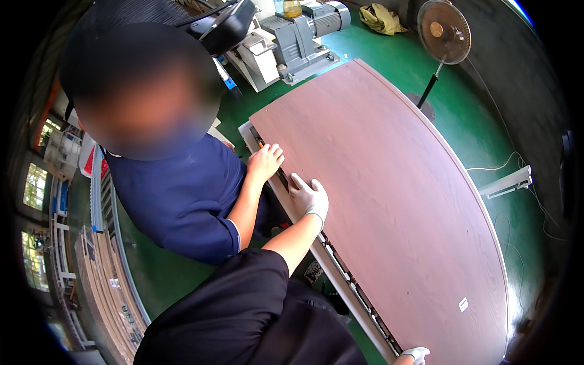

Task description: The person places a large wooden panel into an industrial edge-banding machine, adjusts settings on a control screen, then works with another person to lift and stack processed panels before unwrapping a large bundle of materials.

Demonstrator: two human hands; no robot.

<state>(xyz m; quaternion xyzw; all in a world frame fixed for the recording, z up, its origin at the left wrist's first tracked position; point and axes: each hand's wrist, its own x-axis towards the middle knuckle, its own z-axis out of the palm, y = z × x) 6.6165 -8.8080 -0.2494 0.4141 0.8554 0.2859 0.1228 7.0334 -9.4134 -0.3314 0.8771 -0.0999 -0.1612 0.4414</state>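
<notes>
A large brown wood-grain panel (377,182) lies flat in front of me on a pale frame. My left hand (309,198), in a white glove, rests at its near left edge with fingers apart. Some of those fingers are hidden at the edge. Farther down the same edge, my right hand (417,354), also gloved, touches the panel's near corner; the picture's lower rim cuts it off, and its visible fingers look stretched out. Beyond my left hand, a co-worker's bare hand (266,161) lies on the panel edge, near a small orange item.
The co-worker in a dark blue shirt (176,194) stands close on my left. A standing fan (444,31) is at the far right, a grey motor (298,39) at the far side. Stacked boards (106,292) lie at the left. Cables trail on the green floor at right.
</notes>
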